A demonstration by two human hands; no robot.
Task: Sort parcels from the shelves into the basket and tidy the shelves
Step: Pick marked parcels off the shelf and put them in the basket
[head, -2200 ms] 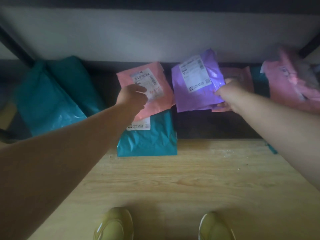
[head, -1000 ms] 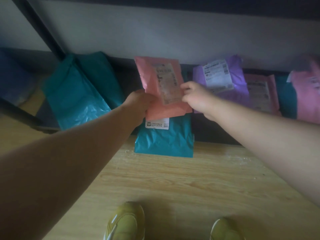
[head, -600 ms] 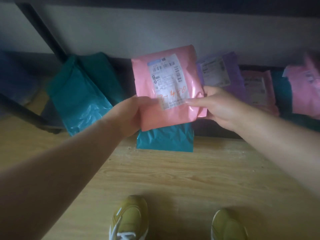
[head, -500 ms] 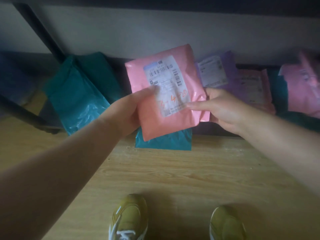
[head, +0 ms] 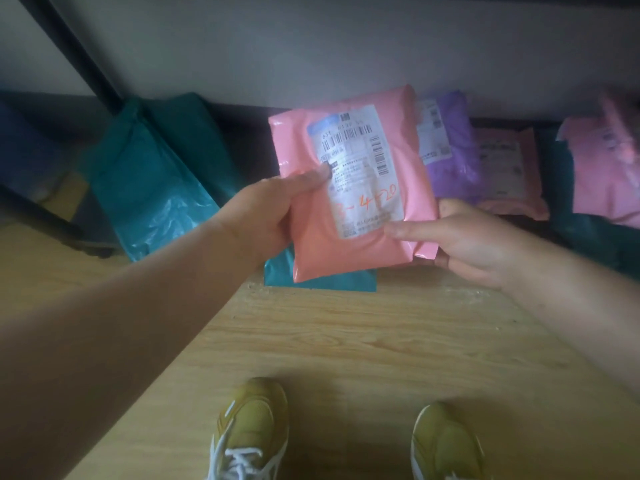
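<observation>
Both hands hold a pink parcel (head: 349, 244) up in front of the low shelf, its white label with orange handwriting facing me. My left hand (head: 266, 216) grips its left edge, thumb on the label. My right hand (head: 460, 237) pinches its lower right corner, thumb on the front. A small teal parcel (head: 322, 280) lies under it at the shelf's edge. A purple parcel (head: 450, 154) leans at the back, just right of the held one. No basket is in view.
Two large teal parcels (head: 149, 181) lean at the left beside a black shelf post (head: 72, 53). More pink parcels (head: 509, 171) and a dark teal one (head: 588, 233) stand at the right. A wooden floor (head: 346, 341) lies below, with my yellow shoes (head: 252, 431) on it.
My left hand took the pink parcel off the shelf and raised it toward me. My right hand let go of the purple parcel and came over to the pink one's right corner.
</observation>
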